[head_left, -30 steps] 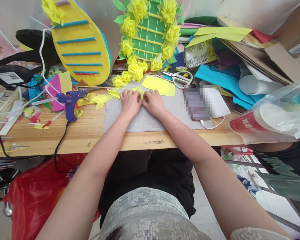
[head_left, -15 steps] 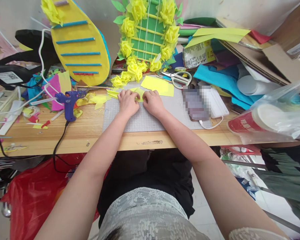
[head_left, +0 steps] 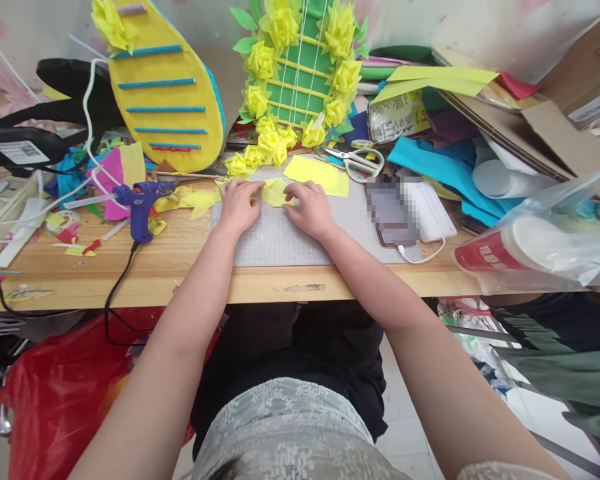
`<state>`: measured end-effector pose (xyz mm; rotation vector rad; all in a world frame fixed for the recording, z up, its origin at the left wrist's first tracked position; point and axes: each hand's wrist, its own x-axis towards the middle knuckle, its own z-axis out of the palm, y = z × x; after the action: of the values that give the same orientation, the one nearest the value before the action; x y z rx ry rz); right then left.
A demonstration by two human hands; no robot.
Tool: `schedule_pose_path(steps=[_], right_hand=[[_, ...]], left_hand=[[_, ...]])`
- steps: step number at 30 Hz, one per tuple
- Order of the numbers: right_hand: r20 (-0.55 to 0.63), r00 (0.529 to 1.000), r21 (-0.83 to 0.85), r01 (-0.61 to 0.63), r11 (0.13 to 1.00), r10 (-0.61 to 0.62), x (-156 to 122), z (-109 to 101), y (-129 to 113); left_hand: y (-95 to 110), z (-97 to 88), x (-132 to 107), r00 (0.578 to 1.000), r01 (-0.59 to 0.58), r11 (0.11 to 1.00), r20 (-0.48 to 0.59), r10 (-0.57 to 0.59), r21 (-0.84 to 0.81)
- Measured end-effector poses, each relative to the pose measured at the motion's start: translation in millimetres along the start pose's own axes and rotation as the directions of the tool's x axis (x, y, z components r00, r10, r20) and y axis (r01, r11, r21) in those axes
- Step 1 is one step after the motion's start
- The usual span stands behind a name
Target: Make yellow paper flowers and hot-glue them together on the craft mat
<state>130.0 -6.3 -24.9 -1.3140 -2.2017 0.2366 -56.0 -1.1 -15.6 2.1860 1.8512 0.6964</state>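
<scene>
A small folded piece of yellow paper (head_left: 274,192) lies on the grey cutting mat (head_left: 280,240), and both my hands are on it. My left hand (head_left: 239,203) has its fingers curled on the paper's left edge. Pinching the right edge is my right hand (head_left: 311,209), also with bent fingers. A flat yellow sheet (head_left: 316,175) lies just beyond the hands. Finished yellow paper flowers (head_left: 260,150) trail down from a green and yellow guitar-shaped craft (head_left: 300,73) at the back.
A purple glue gun (head_left: 140,207) with a black cord rests left of the mat among paper scraps. Scissors (head_left: 357,159), a phone (head_left: 393,213) and a white charger lie to the right. A yellow foam shape (head_left: 165,100), blue felt, cardboard and a bagged red cup (head_left: 485,257) crowd the desk.
My hands have drawn slightly apart and the folded yellow paper now shows between them. The camera view has shifted a little.
</scene>
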Motion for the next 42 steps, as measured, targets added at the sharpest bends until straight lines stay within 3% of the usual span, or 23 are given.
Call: schedule_pose_path(steps=[5,12,16,20,24,31,42], right_hand=[[0.098,0.994,-0.166,0.054,0.985,-0.038,3,4,-7],[0.095,0.993,-0.204,-0.044,0.978,0.065,4,-2,-4],[0.124,0.989,-0.136,0.096,0.986,-0.08,0,-5,-2],[0.162,0.968,-0.207,0.222,0.953,-0.19,1,0,-4],[0.144,0.98,-0.228,0.168,0.959,-0.137,3,1,-4],[0.11,0.991,-0.08,0.079,0.994,-0.07,3,-6,2],[0.109,0.994,0.035,-0.003,0.999,-0.001,0,-4,0]], left_hand=[[8,3.7,0,1.0,-0.006,1.0,-0.027,0.006,0.014],[11,2.6,-3,0.998,0.008,1.0,-0.065,-0.008,-0.012],[7,4.4,-3,0.998,0.002,1.0,-0.063,-0.003,-0.005],[5,5.8,-2,0.998,0.002,1.0,-0.064,-0.003,-0.013],[7,5.0,-4,0.998,-0.005,1.0,-0.057,0.004,-0.02],[14,3.5,-7,0.997,-0.069,0.997,-0.037,0.068,-0.037],[16,2.5,-9,0.999,-0.047,0.998,-0.012,0.046,-0.044]])
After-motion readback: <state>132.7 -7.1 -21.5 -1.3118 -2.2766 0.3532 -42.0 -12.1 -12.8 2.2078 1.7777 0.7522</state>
